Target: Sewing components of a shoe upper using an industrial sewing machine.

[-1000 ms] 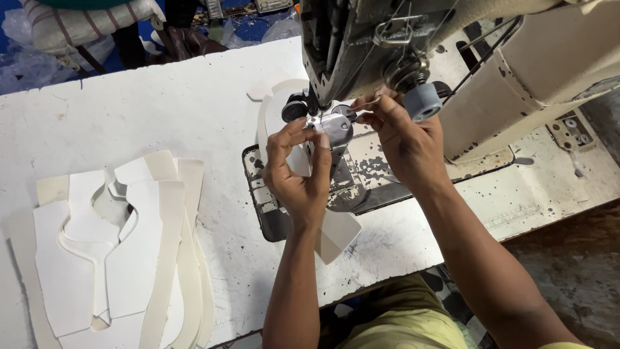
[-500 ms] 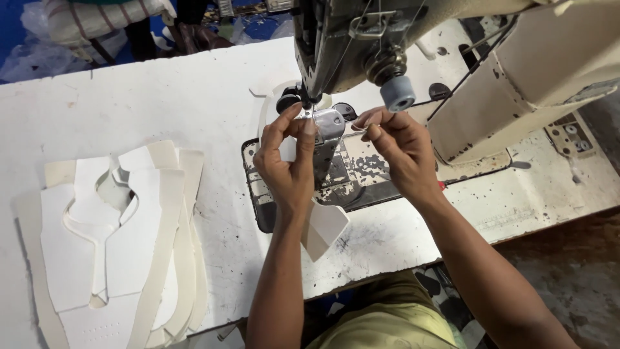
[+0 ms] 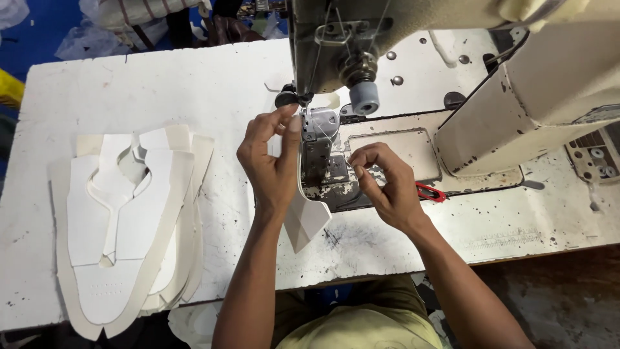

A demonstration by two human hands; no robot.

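Observation:
A cream industrial sewing machine (image 3: 516, 97) stands on a white worktable (image 3: 168, 84). My left hand (image 3: 271, 161) is raised beside the needle post (image 3: 320, 148), thumb and forefinger pinched near the presser foot, apparently on thread. A white cut shoe-upper piece (image 3: 307, 216) hangs from under that hand down past the machine bed. My right hand (image 3: 381, 184) rests on the metal bed, fingers pinched together just right of the post, on a fine thread that is barely visible.
A stack of white and cream cut shoe-upper pieces (image 3: 123, 220) lies at the left of the table. Small red-handled snips (image 3: 429, 192) lie on the bed behind my right hand. Bagged material (image 3: 135, 16) sits beyond the table's far edge.
My right hand has come down from the machine head to the bed beside the post. The left hand stayed near the needle, now higher with fingers pinched. The white piece hangs lower.

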